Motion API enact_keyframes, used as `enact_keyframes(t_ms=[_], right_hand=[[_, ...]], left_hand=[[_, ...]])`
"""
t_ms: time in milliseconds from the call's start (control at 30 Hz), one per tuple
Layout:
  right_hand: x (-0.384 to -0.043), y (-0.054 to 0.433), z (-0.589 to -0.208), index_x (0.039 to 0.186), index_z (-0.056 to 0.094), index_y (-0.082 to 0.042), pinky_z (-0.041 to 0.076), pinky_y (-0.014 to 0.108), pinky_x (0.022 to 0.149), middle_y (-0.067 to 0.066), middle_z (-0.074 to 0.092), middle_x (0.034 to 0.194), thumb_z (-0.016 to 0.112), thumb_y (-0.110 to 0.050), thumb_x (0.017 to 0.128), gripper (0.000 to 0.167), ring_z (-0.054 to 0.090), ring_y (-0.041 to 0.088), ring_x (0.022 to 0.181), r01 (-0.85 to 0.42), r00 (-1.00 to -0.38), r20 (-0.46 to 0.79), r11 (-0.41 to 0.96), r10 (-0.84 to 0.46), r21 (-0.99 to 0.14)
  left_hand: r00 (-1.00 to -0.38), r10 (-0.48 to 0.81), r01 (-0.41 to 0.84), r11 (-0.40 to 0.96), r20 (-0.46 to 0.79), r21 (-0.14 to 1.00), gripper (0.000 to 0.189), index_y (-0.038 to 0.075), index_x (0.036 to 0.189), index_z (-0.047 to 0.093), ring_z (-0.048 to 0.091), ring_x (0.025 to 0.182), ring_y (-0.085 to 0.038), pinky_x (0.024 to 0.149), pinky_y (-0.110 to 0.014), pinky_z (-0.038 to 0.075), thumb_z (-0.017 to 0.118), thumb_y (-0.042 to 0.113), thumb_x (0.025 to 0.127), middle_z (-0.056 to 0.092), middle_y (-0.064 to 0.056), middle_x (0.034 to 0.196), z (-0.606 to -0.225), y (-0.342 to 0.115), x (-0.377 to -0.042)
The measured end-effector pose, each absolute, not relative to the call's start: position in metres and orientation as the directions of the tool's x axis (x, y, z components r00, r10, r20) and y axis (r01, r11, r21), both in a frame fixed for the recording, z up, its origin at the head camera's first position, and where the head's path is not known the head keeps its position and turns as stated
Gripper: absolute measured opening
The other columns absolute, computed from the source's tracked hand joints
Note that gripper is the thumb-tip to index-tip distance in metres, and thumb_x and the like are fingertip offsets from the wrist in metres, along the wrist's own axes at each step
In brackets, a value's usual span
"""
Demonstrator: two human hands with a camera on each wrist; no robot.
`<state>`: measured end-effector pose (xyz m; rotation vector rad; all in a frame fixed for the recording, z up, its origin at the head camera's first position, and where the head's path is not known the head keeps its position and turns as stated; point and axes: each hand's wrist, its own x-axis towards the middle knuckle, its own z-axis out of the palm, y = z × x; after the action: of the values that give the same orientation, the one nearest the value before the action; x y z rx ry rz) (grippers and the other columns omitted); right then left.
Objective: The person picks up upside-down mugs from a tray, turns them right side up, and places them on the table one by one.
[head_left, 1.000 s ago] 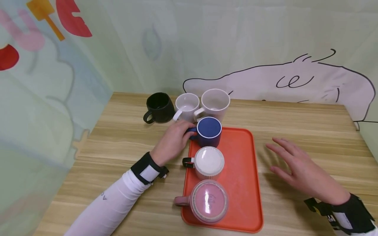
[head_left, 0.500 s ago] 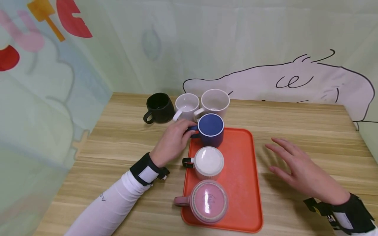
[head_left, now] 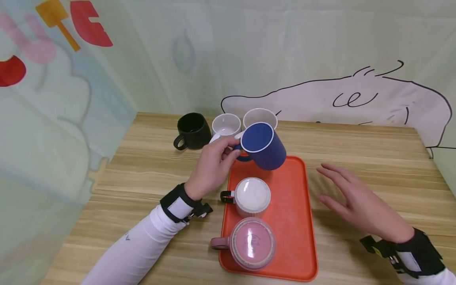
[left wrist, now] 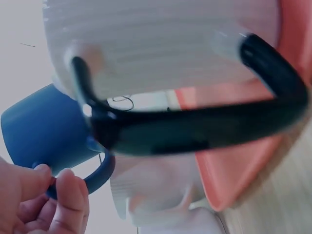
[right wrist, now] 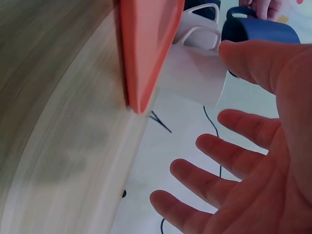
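My left hand [head_left: 212, 166] pinches the handle of a blue mug [head_left: 272, 152], which hangs tilted above the far end of the red tray [head_left: 290, 221]. Its flat, white-edged end faces up toward the head camera. In the left wrist view, thumb and fingers close on the handle of the blue mug [left wrist: 48, 129]. On the tray, a white mug [head_left: 252, 196] with a black handle and a pink mug [head_left: 252, 243] stand upside down, handles to the left. My right hand [head_left: 363, 202] hovers over the table beyond the tray's right side, fingers spread and holding nothing.
Along the table's back edge stand a black mug [head_left: 199, 136], a small white mug [head_left: 228, 122] and a larger white mug [head_left: 258, 114], mouths up. The held mug partly covers the larger one. A printed cloth [head_left: 303, 47] hangs behind the wooden table [head_left: 360, 142].
My left hand has lifted the blue mug off the tray's far end and tilted it, moving it up and slightly right. My right hand has shifted a little left. The other mugs stay put.
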<state>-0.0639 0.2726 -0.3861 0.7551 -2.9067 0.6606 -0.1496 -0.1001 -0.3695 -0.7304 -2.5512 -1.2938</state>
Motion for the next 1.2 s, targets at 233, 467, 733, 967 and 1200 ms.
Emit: enact_keyframes(t_ms=[233,467,733,967,1200], right_hand=[[-0.071,0.264,-0.381,0.159,0.045,-0.008,0.046,0.065,0.107,0.017,0.05,0.157,0.086,-0.018,0.091,0.08,0.05,0.041,0.141,-0.458,-0.888,0.197,0.761,-0.416,-0.46],[-0.08,0.257,-0.376,0.16,0.044,-0.008,0.051,0.044,0.107,0.015,0.053,0.154,0.082,-0.015,0.095,0.075,0.054,0.037,0.137,-0.456,-0.889,0.257,0.691,-0.379,-0.561],[-0.092,0.237,-0.371,0.158,0.048,-0.012,0.05,0.013,0.098,0.007,0.058,0.151,0.076,-0.005,0.098,0.067,0.064,0.028,0.129,-0.419,-0.903,0.283,0.521,-0.323,-0.744],[-0.105,0.211,-0.367,0.155,0.052,-0.016,0.059,0.026,0.094,0.004,0.064,0.143,0.072,-0.008,0.102,0.057,0.069,0.026,0.12,-0.316,-0.924,0.207,0.339,-0.321,-0.886],[-0.112,0.19,-0.367,0.152,0.053,-0.014,0.06,0.036,0.095,0.012,0.067,0.135,0.067,-0.008,0.106,0.049,0.072,0.029,0.116,-0.233,-0.919,0.182,0.11,-0.351,-0.966]], left_hand=[[-0.861,0.318,0.501,0.393,0.398,0.771,0.026,-0.002,0.127,0.069,0.064,0.074,-0.017,0.066,-0.029,0.058,0.071,0.003,0.102,0.07,-0.008,0.093,-0.363,-0.092,-0.15],[-0.876,0.303,0.457,0.271,0.375,0.847,0.024,-0.002,0.127,0.068,0.066,0.074,-0.021,0.068,-0.04,0.062,0.068,0.002,0.103,0.071,-0.011,0.096,-0.358,-0.084,-0.151],[-0.868,0.305,0.44,0.109,0.391,0.891,0.021,-0.008,0.123,0.065,0.064,0.072,-0.025,0.069,-0.032,0.061,0.065,-0.005,0.103,0.07,-0.017,0.095,-0.354,-0.074,-0.149],[-0.858,0.328,0.411,-0.021,0.395,0.911,0.019,-0.01,0.121,0.063,0.066,0.075,-0.036,0.073,-0.031,0.061,0.063,-0.007,0.103,0.071,-0.021,0.098,-0.35,-0.066,-0.145],[-0.844,0.371,0.366,-0.129,0.387,0.922,0.013,-0.012,0.116,0.059,0.069,0.077,-0.031,0.078,-0.035,0.063,0.06,-0.01,0.103,0.069,-0.027,0.099,-0.351,-0.058,-0.144]])
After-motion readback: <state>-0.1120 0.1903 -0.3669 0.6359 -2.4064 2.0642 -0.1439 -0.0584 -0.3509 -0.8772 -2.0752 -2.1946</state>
